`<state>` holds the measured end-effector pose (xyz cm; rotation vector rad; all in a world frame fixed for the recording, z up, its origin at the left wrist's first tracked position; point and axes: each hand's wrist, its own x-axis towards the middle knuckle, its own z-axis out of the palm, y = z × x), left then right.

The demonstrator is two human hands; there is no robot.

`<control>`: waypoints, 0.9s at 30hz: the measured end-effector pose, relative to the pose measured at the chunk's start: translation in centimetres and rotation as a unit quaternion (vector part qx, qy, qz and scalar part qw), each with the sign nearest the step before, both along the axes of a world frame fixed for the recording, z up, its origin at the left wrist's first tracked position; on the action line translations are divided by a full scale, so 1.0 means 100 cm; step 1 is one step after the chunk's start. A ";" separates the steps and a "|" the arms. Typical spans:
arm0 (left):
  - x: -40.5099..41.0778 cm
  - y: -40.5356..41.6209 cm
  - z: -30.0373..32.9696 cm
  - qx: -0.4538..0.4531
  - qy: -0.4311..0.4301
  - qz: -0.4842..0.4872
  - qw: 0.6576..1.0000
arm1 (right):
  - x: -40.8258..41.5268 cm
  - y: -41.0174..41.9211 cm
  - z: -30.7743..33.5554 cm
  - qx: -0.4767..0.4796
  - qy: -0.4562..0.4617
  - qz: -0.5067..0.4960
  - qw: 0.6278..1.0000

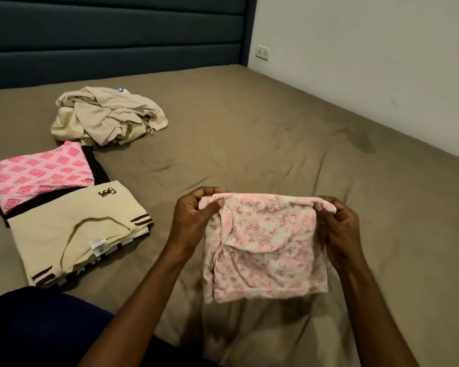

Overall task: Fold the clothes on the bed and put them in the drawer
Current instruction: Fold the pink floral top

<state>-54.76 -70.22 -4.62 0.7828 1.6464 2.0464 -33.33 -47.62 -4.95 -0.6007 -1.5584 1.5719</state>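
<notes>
A pink floral garment [265,247] hangs folded above the bed [249,144]. My left hand [194,215] pinches its top left corner and my right hand [339,229] pinches its top right corner. On the left of the bed lie a folded cream shirt [72,234] with brown stripes and a folded pink diamond-patterned garment [40,173] over a black one. Behind them sits a crumpled heap of beige clothes [109,117]. No drawer is in view.
The bed carries a brown sheet and has a dark padded headboard [112,35] at the back. A white wall [368,62] with a socket [263,52] runs along the bed's right side. My dark-clothed knee [37,332] is at the lower left.
</notes>
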 end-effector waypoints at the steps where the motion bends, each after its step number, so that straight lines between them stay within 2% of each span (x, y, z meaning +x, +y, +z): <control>1: -0.004 0.002 0.000 -0.002 -0.033 -0.016 0.999 | -0.005 0.002 0.004 -0.030 0.009 0.011 0.999; 4: -0.021 0.010 -0.014 -0.038 -0.111 -0.046 0.992 | -0.022 0.015 -0.005 -0.084 -0.048 0.010 0.995; 6: -0.038 0.014 -0.042 -0.116 -0.106 -0.035 0.987 | -0.031 0.026 -0.031 -0.095 -0.129 -0.014 0.987; 7: -0.048 0.014 -0.060 -0.191 -0.047 0.003 0.980 | -0.035 0.032 -0.049 -0.062 -0.196 -0.040 0.978; 8: -0.054 0.011 -0.082 -0.276 0.031 0.056 0.959 | -0.034 0.035 -0.069 -0.004 -0.281 -0.072 0.957; 9: -0.057 0.006 -0.101 -0.336 0.100 0.109 0.930 | -0.033 0.035 -0.085 0.060 -0.354 -0.110 0.927; 10: -0.053 -0.001 -0.120 -0.364 0.133 0.147 0.910 | -0.027 0.033 -0.101 0.112 -0.392 -0.140 0.902; 11: -0.046 -0.008 -0.133 -0.361 0.138 0.175 0.905 | -0.021 0.029 -0.112 0.132 -0.392 -0.160 0.897; 13: -0.033 -0.013 -0.136 -0.343 0.141 0.200 0.907 | -0.012 0.022 -0.125 0.105 -0.354 -0.186 0.911; 16: -0.016 -0.009 -0.127 -0.325 0.131 0.163 0.922 | 0.006 0.016 -0.137 0.004 -0.313 -0.210 0.926; 19: -0.002 0.001 -0.126 -0.346 0.128 0.123 0.921 | 0.014 0.014 -0.138 -0.032 -0.293 -0.206 0.933; 23: 0.006 0.006 -0.133 -0.383 0.152 0.110 0.904 | 0.023 0.007 -0.134 -0.043 -0.302 -0.182 0.935; 27: 0.003 0.003 -0.129 -0.343 0.108 0.123 0.925 | 0.027 0.000 -0.122 -0.036 -0.321 -0.170 0.931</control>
